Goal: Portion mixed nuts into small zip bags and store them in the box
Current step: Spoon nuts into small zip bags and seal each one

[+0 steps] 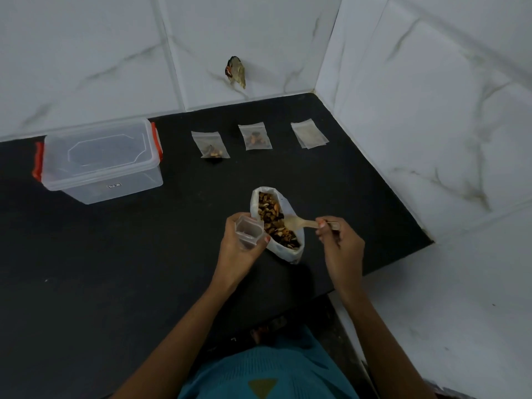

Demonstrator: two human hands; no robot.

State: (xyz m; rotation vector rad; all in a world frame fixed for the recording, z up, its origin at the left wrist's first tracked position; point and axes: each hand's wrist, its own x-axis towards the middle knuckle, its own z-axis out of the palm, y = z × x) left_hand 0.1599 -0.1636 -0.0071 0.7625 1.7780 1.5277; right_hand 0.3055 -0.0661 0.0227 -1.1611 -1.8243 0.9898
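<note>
Head view, scooping step. At centre frame the left hand [237, 244] holds a small zip bag [249, 232] upright, its fingers [230, 223] curled round the bag and the mouth spread open. The bag is held just beside the left rim of the nut bag [289, 254], probably so that a loaded spoon has only a short way to travel and spills fall back into the supply.

The right hand [341, 243] pinches the handle end of a wooden spoon [299, 223] between thumb and fingertips. The spoon's bowl lies among the mixed nuts [272, 216], and a grip so far back on the handle keeps the hand clear of the bag's mouth. The nut bag stands on the dark surface [115, 269] with its top rolled open, giving the spoon free entry.

Along the upper middle of the frame two filled zip bags lie flat and well apart, one [211, 145] to the left and one [254, 136] to its right. A stack of empty zip bags [309, 134] lies further right, which suggests that stock is drawn from the right and finished portions are laid out to the left.

The box [100, 162] stands at upper left with its lid on, well apart from the hands. No portion appears to be stored in it yet, so by this reading the task is at an early stage. A small dark object [236, 72] on the tiled wall cannot be identified.
</note>
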